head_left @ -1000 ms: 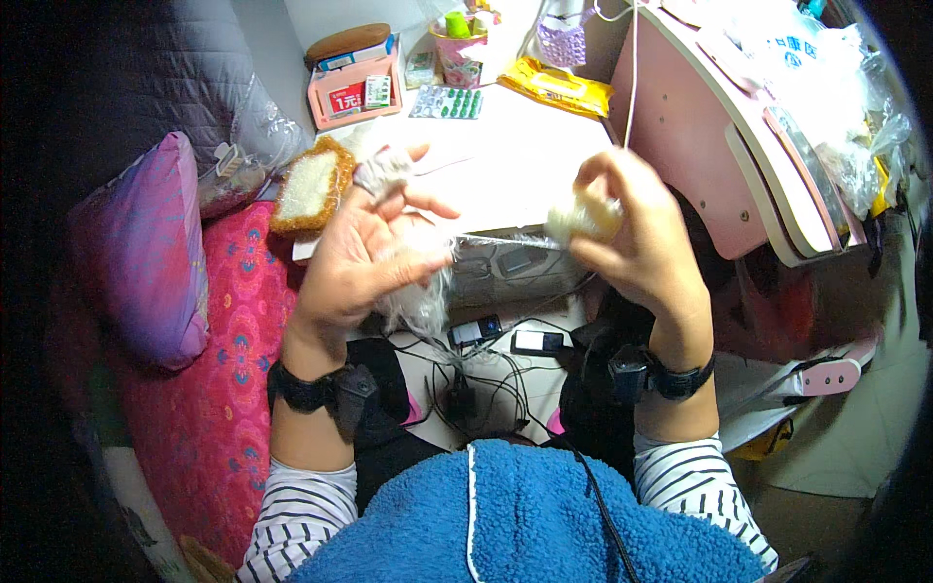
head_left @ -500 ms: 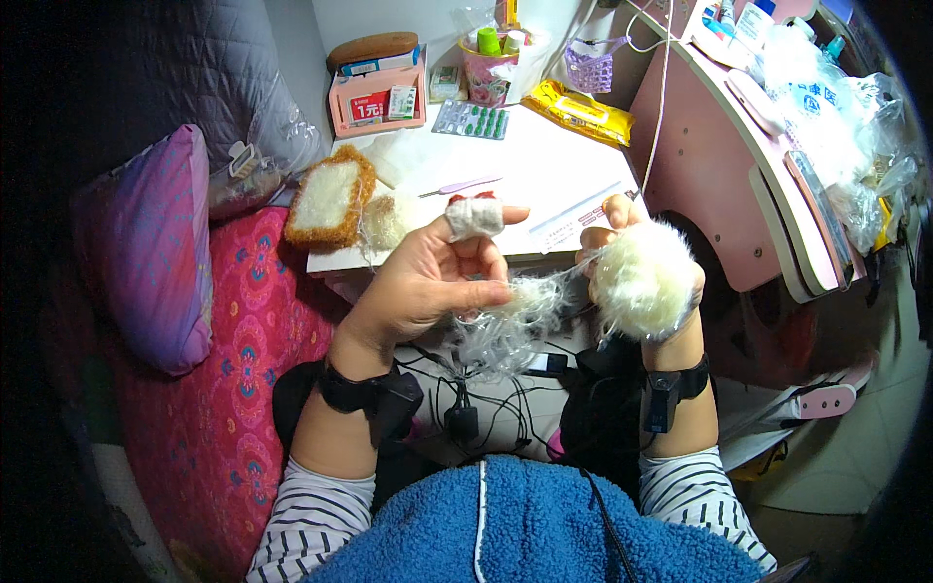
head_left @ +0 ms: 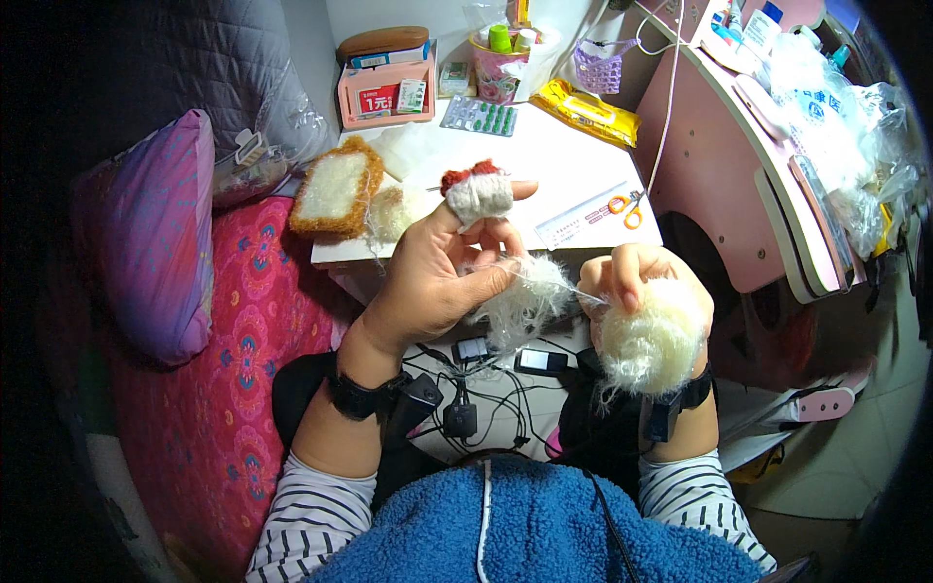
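Note:
My right hand (head_left: pixel 671 270) is closed around a cream ball of fuzzy yarn (head_left: pixel 649 342), its fingers bent over the top near the strand. From there a thin strand stretches across to my left hand (head_left: pixel 420 277). Thumb and fingers of that hand pinch a loose tangle of white fuzzy yarn (head_left: pixel 528 303), which hangs down in front of the table edge. A small white and red knitted or crocheted piece (head_left: pixel 479 197) wraps my left index finger, whose tip sticks out beyond it.
On the white table (head_left: pixel 544 160) lie a brown-edged fuzzy square (head_left: pixel 335 194), orange-handled scissors (head_left: pixel 630 207), a pill blister (head_left: pixel 479 118) and a yellow packet (head_left: pixel 586 112). A pink box (head_left: pixel 387 92) and a cup (head_left: pixel 499 76) stand behind. Black cables (head_left: pixel 501 408) tangle below.
My right hand has come down and toward me with the yarn ball, its fingers now folded over the top. The scissors are uncovered. My left hand keeps its pinch, shifted slightly right.

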Motion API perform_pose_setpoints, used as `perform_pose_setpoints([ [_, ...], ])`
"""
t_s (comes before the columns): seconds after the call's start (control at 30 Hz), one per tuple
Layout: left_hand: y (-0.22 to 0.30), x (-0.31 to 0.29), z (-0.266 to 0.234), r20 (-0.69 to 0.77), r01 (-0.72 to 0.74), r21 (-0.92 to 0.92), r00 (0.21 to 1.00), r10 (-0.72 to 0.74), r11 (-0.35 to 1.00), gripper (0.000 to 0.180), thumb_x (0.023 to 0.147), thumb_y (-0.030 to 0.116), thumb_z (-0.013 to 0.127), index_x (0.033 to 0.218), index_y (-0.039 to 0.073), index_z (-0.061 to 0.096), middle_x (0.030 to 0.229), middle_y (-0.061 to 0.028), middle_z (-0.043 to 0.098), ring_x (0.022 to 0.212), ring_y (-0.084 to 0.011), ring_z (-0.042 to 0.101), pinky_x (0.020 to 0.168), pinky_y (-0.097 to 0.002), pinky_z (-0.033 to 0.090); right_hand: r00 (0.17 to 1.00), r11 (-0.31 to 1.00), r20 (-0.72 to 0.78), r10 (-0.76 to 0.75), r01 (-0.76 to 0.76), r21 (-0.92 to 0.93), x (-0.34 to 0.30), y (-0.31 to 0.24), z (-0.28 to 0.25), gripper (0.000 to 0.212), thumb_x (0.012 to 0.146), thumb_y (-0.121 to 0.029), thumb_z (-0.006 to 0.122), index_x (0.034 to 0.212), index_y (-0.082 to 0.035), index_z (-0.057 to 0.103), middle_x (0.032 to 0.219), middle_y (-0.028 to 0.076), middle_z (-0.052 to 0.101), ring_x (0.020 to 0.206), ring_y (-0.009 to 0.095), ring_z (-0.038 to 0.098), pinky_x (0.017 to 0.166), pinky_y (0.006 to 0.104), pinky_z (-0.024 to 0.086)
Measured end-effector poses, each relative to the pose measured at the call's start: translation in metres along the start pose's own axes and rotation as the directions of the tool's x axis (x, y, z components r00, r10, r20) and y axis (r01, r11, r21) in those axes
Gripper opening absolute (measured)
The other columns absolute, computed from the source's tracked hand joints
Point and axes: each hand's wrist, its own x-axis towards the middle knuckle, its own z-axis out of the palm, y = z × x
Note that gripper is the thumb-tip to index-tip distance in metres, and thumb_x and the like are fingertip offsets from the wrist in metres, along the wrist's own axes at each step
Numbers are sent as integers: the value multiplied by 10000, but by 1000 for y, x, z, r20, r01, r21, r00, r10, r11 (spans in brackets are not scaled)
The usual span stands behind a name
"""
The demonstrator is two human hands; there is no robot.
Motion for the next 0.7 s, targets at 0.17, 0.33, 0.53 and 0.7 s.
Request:
perform_pose_setpoints([
  [0.17, -5, 0, -10, -78, -23, 221, 996, 41, 975, 648, 780, -76, 683, 1394, 42, 511, 855, 62, 510, 724, -1, 403, 644, -153, 340, 999, 999, -1, 35, -35, 9, -1, -1, 14, 541, 631, -328, 880, 925, 18, 585, 886, 103, 513, 771, 183, 507, 641, 249, 422],
  [0.33, -32, 12, -15, -221, -39, 119, 973, 65, 992, 474, 942, 96, 602, 1397, 23, 491, 1055, -24, 608, 886, -90, 569, 776, -241, 484, 1000, 997, 5, -24, 24, 72, -5, -4, 23, 587, 644, -401, 901, 916, 15, 589, 863, 98, 500, 789, 189, 526, 616, 261, 465],
  [0.53, -42, 2, -19, 445, 523, -562, 844, -300, 641, 592, 1072, 429, 270, 1414, -26, 430, 1166, -250, 630, 945, -232, 659, 797, -319, 542, 987, 986, -60, -149, 152, 64, -1, -8, 14, 559, 636, -343, 912, 933, -24, 561, 907, 123, 502, 820, 230, 565, 594, 306, 564],
  [0.7, -32, -1, -18, 573, 650, -280, 704, -420, 707, 692, 1062, 493, 248, 1461, -65, 338, 945, -296, 682, 591, -133, 578, 516, -214, 460, 934, 894, -122, -335, 356, 271, -9, -39, 7, 364, 780, -198, 828, 1012, -110, 561, 934, 66, 456, 906, 201, 461, 813, 339, 554],
])
